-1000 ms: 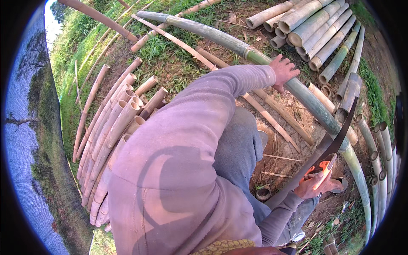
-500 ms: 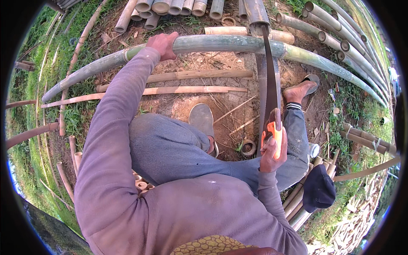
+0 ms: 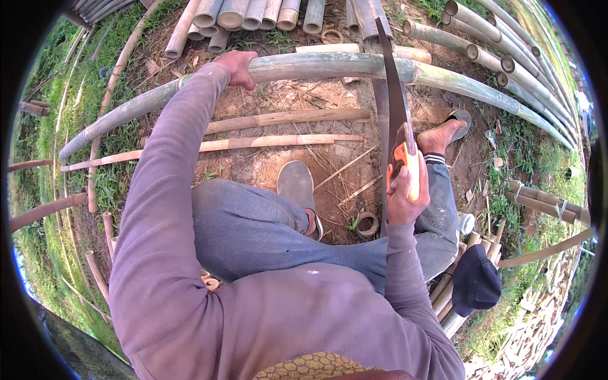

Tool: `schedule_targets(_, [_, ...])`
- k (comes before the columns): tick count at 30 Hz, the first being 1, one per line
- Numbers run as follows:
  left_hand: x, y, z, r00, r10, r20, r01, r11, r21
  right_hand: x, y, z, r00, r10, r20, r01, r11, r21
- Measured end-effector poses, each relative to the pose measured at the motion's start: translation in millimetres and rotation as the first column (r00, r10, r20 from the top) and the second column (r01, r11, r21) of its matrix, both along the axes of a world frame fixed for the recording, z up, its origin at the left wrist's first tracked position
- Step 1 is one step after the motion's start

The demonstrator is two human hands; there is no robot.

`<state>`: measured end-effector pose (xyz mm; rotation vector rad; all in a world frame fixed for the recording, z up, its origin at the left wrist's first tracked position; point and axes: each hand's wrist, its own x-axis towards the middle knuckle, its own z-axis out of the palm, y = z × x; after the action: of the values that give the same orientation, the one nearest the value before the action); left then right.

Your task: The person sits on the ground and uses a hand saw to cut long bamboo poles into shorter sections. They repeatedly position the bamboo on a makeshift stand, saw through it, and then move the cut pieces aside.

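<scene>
One long bamboo pole [image 3: 320, 65] lies crosswise ahead of the seated person [image 3: 297, 304], over a grey beam [image 3: 381, 126] that runs away from the legs. The hands are well apart: the left hand [image 3: 237, 68] is clamped over the pole from above (its fingertips are hidden on the far side), while the right hand [image 3: 407, 197] is wrapped round the orange handle of a saw [image 3: 396, 95]. The saw's blade crosses the pole just left of a pale joint ring; whether its teeth sit in a cut cannot be told from this angle.

Several things could go wrong. The pole is round and reaches far past the beam on both sides, so a slack left grip might let it roll or swing under a stroke. Should its unsupported ends sag, the cut could close and pinch the blade. Without a groove to guide it, the blade may skid on the smooth skin or against the ring. The right foot [image 3: 443, 134] rests near the pole's right-hand stretch, so a severed length dropping there could strike it.
</scene>
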<state>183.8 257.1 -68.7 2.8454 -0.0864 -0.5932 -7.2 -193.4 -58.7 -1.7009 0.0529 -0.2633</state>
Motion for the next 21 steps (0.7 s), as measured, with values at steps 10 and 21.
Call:
schedule_targets(10, [16, 15, -9, 0.989, -0.041, -0.142, 0.030, 0.996, -0.080, 56, 21, 3, 0.999, 0.004, 0.052, 0.003, 0.991, -0.135])
schedule_targets(21, [-13, -49, -41, 0.906, -0.039, 0.421, -0.059, 0.974, 0.218, 75, 16, 3, 0.996, 0.053, 0.077, -0.052, 0.999, -0.016])
